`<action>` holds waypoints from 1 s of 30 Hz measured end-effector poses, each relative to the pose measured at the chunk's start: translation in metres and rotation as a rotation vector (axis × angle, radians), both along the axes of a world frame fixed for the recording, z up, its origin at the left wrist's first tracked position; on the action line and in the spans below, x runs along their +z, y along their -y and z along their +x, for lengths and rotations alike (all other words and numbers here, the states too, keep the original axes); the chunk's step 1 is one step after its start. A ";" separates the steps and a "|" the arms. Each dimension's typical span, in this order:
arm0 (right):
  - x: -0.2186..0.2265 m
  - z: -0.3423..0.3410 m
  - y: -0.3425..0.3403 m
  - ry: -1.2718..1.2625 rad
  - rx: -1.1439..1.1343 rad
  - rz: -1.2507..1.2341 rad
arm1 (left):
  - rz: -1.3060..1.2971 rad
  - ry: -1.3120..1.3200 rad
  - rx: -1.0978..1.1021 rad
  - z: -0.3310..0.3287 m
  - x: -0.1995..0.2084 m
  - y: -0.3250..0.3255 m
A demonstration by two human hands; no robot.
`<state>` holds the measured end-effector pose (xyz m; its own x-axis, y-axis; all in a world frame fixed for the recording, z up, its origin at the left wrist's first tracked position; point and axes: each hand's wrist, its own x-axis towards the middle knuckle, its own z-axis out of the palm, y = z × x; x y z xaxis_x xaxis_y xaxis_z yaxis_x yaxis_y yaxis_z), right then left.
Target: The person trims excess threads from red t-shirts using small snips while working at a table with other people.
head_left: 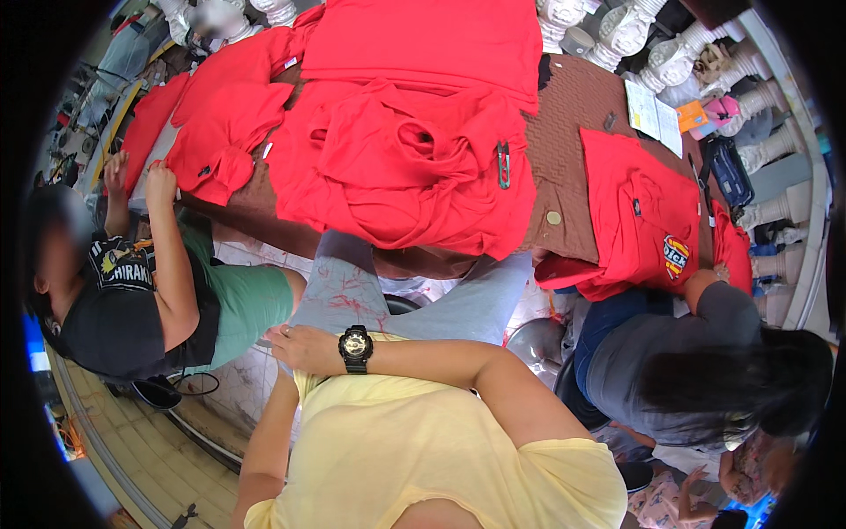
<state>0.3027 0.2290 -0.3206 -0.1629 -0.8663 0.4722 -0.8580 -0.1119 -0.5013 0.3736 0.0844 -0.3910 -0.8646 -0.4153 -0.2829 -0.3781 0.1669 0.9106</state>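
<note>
head view looks down on a person in a pale yellow t-shirt [414, 441] seated before a brown woven-topped surface [573, 132] heaped with red work shirts. the right hand [304, 346], wearing a black chunky wristwatch [355, 349], crosses in front of the body and lies against the left forearm [269, 432]; its fingers are loosely curled and grasp nothing. the left hand itself is hidden behind the right arm and the shirt, so i cannot tell whether it is released or clenched. grey trouser legs [352, 282] stretch forward toward the surface edge. nearest ahead lies a crumpled pile of red cloth shirts [405, 167], draping over the front edge, with a small grey clip-like tool [503, 164] resting on it. a round pale button-like disc [552, 217] sits on the bare brown top just right of the pile. to the left, another person in a black top and green shorts [150, 300] has both hands on a red shirt [220, 141]. to the right, a person in a grey top [670, 353] leans over a red shirt with a colourful patch [643, 220].
</note>
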 end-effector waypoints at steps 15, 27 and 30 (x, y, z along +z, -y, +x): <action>-0.006 0.003 0.007 0.077 -0.002 -0.098 | -0.014 0.009 -0.010 0.002 0.006 0.003; -0.011 0.004 0.011 0.079 -0.081 -0.132 | -0.003 -0.006 0.005 -0.010 0.004 0.000; -0.019 0.001 0.014 0.089 -0.089 -0.122 | 0.001 -0.006 -0.005 -0.015 0.003 -0.002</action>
